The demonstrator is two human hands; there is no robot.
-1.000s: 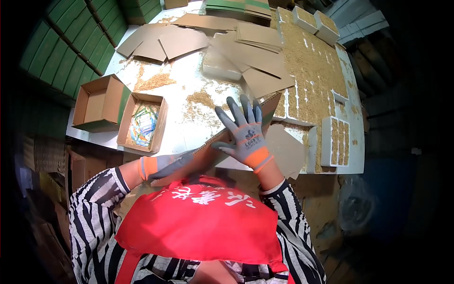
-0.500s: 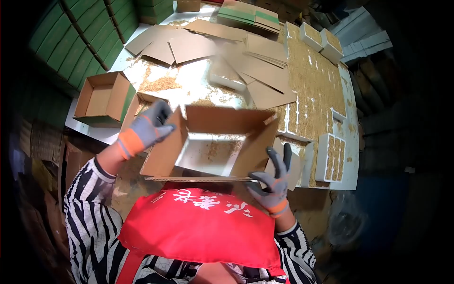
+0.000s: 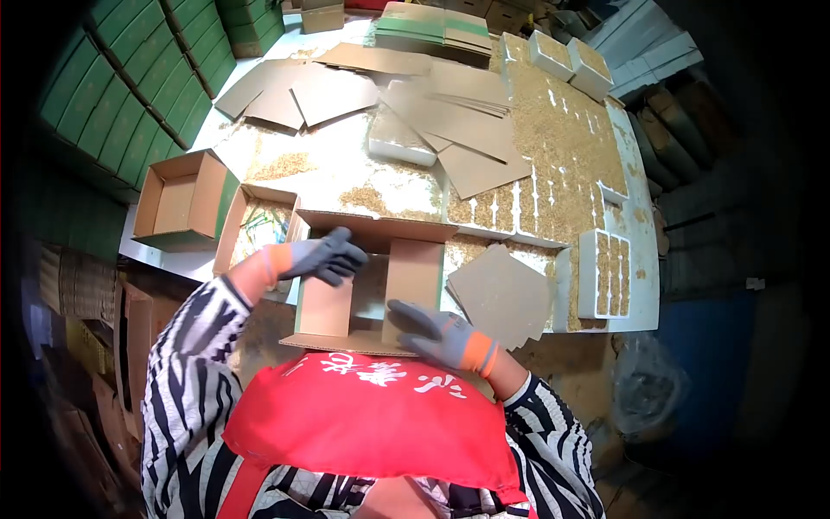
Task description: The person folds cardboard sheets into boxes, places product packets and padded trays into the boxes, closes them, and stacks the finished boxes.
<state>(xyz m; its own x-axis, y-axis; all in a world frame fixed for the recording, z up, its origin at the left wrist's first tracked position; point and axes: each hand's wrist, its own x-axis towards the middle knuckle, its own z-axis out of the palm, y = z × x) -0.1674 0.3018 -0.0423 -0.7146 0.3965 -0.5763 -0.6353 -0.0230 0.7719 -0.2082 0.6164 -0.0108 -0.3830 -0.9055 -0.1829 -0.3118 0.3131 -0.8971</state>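
An open brown cardboard box (image 3: 327, 307) stands in front of me at the table's near edge, its two side flaps turned in and a dark gap between them. My left hand (image 3: 328, 257), in a grey glove with an orange cuff, reaches over the left flap, fingers outstretched. At the near right corner, my right hand (image 3: 437, 336) lies over the box edge with its fingers extended. Neither hand visibly grasps anything. To the left sits another open box (image 3: 226, 235) with green strips inside, beside an open box with green outer sides (image 3: 207, 195).
Flat cardboard sheets (image 3: 333, 95) lie across the far table, and more sheets (image 3: 501, 294) lie at right. White trays filled with brown grains (image 3: 603, 275) cover the right side. Green boxes (image 3: 104, 95) are stacked at left. A plastic bag (image 3: 647, 385) hangs below right.
The side panels of the box have swung inward, narrowing its opening. My left hand has moved right over the box; my right hand has moved left onto its near right corner.
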